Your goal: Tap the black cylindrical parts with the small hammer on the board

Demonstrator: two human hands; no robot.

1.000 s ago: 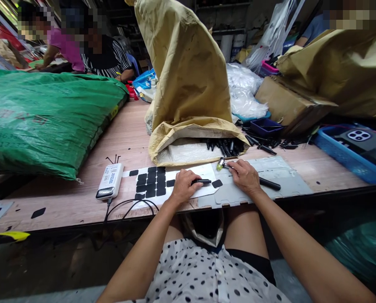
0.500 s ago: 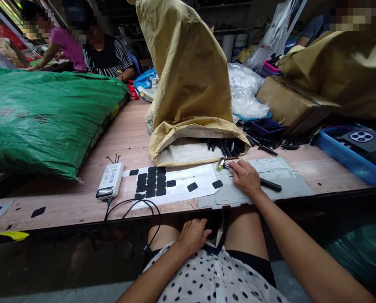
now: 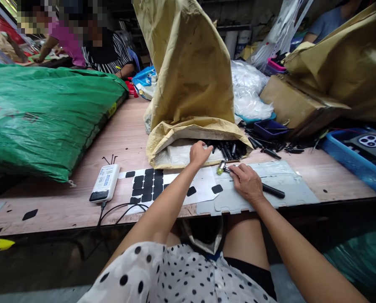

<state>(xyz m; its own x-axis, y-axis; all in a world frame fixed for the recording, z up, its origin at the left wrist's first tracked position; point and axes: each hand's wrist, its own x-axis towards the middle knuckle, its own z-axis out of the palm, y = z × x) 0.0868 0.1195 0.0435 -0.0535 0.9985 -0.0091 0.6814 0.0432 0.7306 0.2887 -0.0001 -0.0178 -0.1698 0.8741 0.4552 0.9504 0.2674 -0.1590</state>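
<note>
My right hand [image 3: 247,181] is closed around a small mallet with a yellowish clear face [image 3: 220,169] and a black handle [image 3: 272,191], held low over a grey board [image 3: 289,179]. At the mouth of the brown paper sack [image 3: 188,84] is my left hand [image 3: 200,154], its fingers curled together at the edge of a heap of black tube-like parts [image 3: 229,149]. Whatever lies between those fingertips is too small to make out. A white sheet with several black rounded square stickers [image 3: 147,185] lies left of the board, partly behind my left forearm.
A white power bank [image 3: 105,182] with a black cable stands left of the sheet. A bulging green sack [image 3: 49,118] covers the table's left side. At right are a blue basket [image 3: 358,162], a cardboard box [image 3: 301,103] and loose black parts. Co-workers sit at the far left.
My left hand has gone from my lap up and forward to the black parts in the sack's mouth. The right hand keeps hold of the mallet at about the same spot.
</note>
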